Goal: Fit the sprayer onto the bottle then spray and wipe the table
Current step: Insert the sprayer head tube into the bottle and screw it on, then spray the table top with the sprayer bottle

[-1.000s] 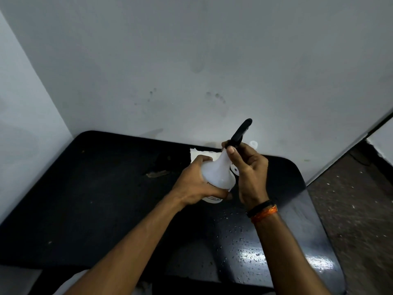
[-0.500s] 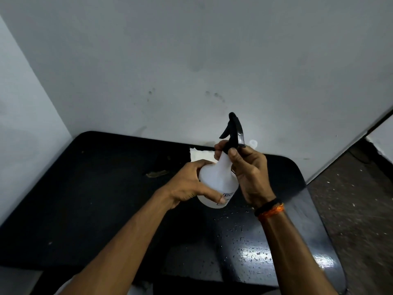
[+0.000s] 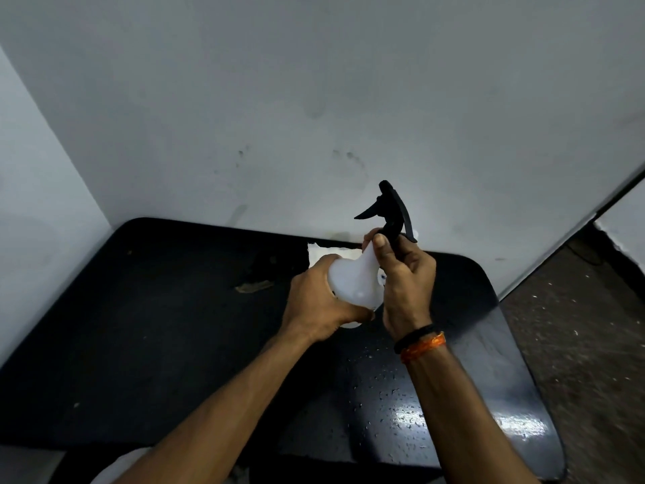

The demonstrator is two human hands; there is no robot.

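We see the white translucent bottle (image 3: 354, 281) held up over the far middle of the black table (image 3: 157, 344), clear of the surface as far as we can tell; its base is hidden behind the left hand (image 3: 319, 305), so contact with the table can't be ruled out. Left hand wraps the bottle body from the left side, fingers curled round the far side and mostly out of sight, thumb across the lower front. Right hand (image 3: 406, 284) grips at the bottle neck, thumb upright on the near side, fingers curled round the collar of the black sprayer (image 3: 389, 213). The sprayer stands up out of that hand, trigger pointing left, nozzle end up. The joint between sprayer and neck is covered by the right fingers, so we can't tell whether it is seated or threaded. A small label patch on the bottle is half hidden between the hands, unreadable. Behind the bottle a white cloth or paper (image 3: 316, 251) lies on the table at the wall edge, mostly blocked by the hands; only its left corner shows. Water droplets (image 3: 394, 396) speckle the table near the right forearm, with a glare patch beside them. Black and orange wristbands (image 3: 420, 344) sit on the right wrist. The table's near edge is cut off by the frame.
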